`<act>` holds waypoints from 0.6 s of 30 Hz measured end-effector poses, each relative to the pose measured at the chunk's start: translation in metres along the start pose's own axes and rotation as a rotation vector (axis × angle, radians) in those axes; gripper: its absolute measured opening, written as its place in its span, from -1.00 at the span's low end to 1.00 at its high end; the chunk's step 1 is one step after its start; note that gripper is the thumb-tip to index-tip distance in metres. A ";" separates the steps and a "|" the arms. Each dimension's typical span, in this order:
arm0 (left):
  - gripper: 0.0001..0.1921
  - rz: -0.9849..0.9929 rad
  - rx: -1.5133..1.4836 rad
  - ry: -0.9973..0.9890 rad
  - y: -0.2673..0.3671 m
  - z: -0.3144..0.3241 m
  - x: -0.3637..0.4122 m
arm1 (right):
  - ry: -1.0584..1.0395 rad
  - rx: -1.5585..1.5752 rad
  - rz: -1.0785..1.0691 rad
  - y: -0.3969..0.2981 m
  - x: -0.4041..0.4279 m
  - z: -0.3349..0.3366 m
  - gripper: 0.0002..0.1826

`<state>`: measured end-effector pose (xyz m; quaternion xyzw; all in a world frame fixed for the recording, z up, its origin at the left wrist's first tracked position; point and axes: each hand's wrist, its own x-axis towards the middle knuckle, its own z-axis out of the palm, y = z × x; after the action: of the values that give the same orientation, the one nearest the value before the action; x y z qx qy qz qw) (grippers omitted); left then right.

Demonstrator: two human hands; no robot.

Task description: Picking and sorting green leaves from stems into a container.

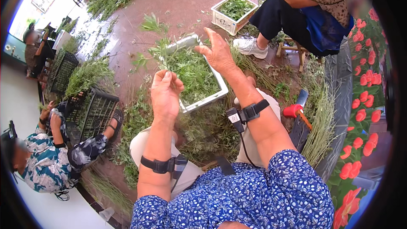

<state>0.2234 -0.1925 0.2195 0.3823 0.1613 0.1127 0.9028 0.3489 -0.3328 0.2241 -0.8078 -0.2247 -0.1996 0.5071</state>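
Note:
My left hand [166,93] pinches a leafy green sprig [162,46] between thumb and fingers, and its leaves rise beyond the hand. Over the right rim of a white plastic crate [208,97], my right hand [219,52] is raised with fingers apart; I see nothing in it. Cut green leaves [197,73] fill much of the crate, which stands on the floor in front of my knees. Part of the crate's far end is hidden behind the sprig.
Leafy stalks [210,127] litter the floor around my legs. Bare stems [322,124] and a red-headed tool [292,110] lie at right. A seated person [305,9] has another white crate [233,16] close by. At left, a person [51,162] sits beside a black crate [98,111].

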 end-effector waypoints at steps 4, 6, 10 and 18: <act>-0.93 -0.012 0.006 0.001 -0.006 -0.001 0.001 | -0.055 -0.005 0.087 0.002 -0.005 -0.009 -0.73; -0.94 0.002 0.056 0.017 -0.009 -0.001 0.003 | -0.260 0.374 0.422 -0.007 -0.014 -0.015 -0.87; -0.92 0.006 0.101 0.001 -0.019 0.006 0.001 | -0.451 0.622 0.438 -0.027 -0.033 -0.013 -0.85; -0.92 -0.005 0.282 -0.059 -0.025 0.040 -0.007 | -0.386 0.488 0.284 -0.031 -0.034 -0.024 -0.85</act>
<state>0.2337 -0.2381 0.2284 0.5082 0.1497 0.0755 0.8448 0.3016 -0.3482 0.2381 -0.7088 -0.2427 0.0893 0.6563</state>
